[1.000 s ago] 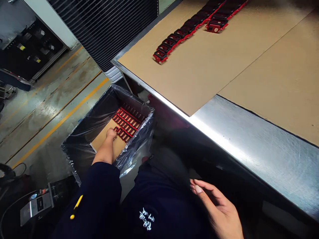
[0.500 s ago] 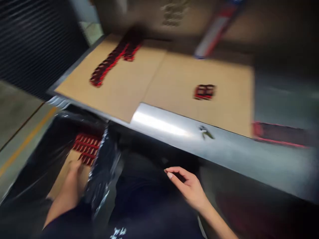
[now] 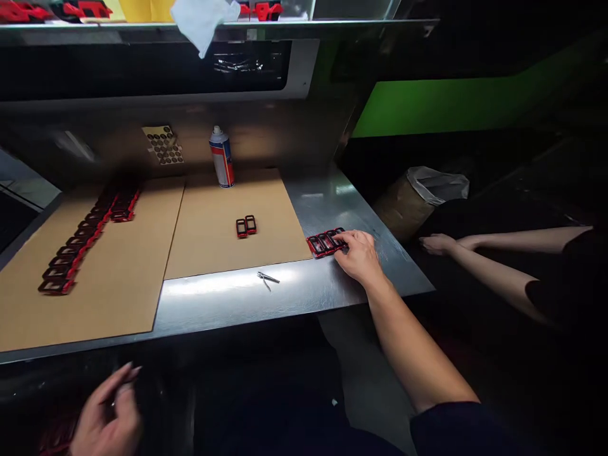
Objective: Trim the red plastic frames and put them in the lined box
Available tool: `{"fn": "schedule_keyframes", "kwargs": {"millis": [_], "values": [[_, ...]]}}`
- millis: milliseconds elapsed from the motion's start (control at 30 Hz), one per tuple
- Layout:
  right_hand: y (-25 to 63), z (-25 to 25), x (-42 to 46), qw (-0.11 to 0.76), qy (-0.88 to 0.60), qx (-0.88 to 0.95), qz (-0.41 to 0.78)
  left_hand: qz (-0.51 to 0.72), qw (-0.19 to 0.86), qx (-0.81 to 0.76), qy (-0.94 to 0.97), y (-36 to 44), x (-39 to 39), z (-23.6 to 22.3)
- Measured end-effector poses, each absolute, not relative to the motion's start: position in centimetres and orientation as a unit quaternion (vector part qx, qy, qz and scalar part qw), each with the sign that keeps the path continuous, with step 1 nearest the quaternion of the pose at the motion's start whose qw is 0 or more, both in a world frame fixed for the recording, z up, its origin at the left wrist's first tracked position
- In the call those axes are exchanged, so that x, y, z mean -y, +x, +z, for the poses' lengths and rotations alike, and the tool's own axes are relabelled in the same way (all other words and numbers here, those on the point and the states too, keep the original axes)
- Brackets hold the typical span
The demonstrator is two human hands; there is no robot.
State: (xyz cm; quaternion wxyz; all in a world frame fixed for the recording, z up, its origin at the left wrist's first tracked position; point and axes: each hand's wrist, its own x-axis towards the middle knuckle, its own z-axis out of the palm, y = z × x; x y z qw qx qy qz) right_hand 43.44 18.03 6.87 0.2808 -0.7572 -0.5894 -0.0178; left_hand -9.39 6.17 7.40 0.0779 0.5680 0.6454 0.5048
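Observation:
My right hand [image 3: 360,254] lies curled over the right end of a short strip of red-and-black frames [image 3: 323,243] on the bare steel table [image 3: 304,292]. My left hand [image 3: 108,418] hangs below the table's front edge at the lower left, fingers loosely apart and blurred, with nothing seen in it. A pair of the same frames [image 3: 246,226] sits on the middle cardboard sheet [image 3: 213,244]. A long row of frames [image 3: 83,240] runs across the left cardboard sheet [image 3: 95,304].
Small metal tweezers [image 3: 267,277] lie near the front edge. A spray can [image 3: 221,157] and a sheet of round pads [image 3: 164,144] stand at the back. Another person's arm [image 3: 479,256] reaches in from the right, near a bag-lined bin [image 3: 430,190].
The view swung from the bag-lined box on the floor up to the table. My left hand came out of the box. My right hand rose from my lap onto the short strip.

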Motion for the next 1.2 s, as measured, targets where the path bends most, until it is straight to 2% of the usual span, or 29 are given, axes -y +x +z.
{"fn": "schedule_keyframes", "kwargs": {"millis": [67, 233, 467, 633, 767, 867, 933, 1033, 1100, 1200], "values": [[44.0, 6.1, -18.4, 0.272, -0.757, 0.594, -0.011, 0.518, 0.090, -0.574, 0.629, -6.8, -7.6, 5.7], [44.4, 4.9, -18.6, 0.267, -0.771, 0.578, -0.018, 0.521, 0.241, -0.488, 0.658, -1.0, -8.8, 5.2], [44.6, 4.2, -19.2, 0.248, -0.792, 0.558, -0.009, 0.451, 0.380, -0.473, 0.655, 1.7, -9.4, 5.2], [44.9, 6.5, -18.0, 0.263, -0.815, 0.516, -0.031, 0.393, 0.470, -0.473, 0.633, 1.9, -9.4, 4.5], [38.1, 10.0, -14.7, 0.297, -0.777, 0.553, -0.048, 0.389, 0.640, -0.452, 0.484, 3.8, -9.9, 5.5], [28.6, 12.0, -11.7, 0.290, -0.641, 0.711, 0.008, 0.433, 0.748, -0.392, 0.315, 6.3, -11.3, 7.8], [22.9, 12.8, -10.0, 0.255, -0.573, 0.778, 0.035, 0.448, 0.778, -0.351, 0.268, 7.5, -12.5, 9.2], [18.2, 12.9, -8.5, 0.242, -0.569, 0.786, 0.008, 0.463, 0.788, -0.351, 0.202, 7.7, -14.1, 10.0], [17.5, 12.5, -7.7, 0.270, -0.561, 0.783, 0.009, 0.436, 0.806, -0.357, 0.180, 6.7, -14.5, 9.9], [18.2, 11.7, -6.8, 0.370, -0.547, 0.748, 0.070, 0.380, 0.842, -0.345, 0.167, 4.4, -14.4, 9.5]]}}
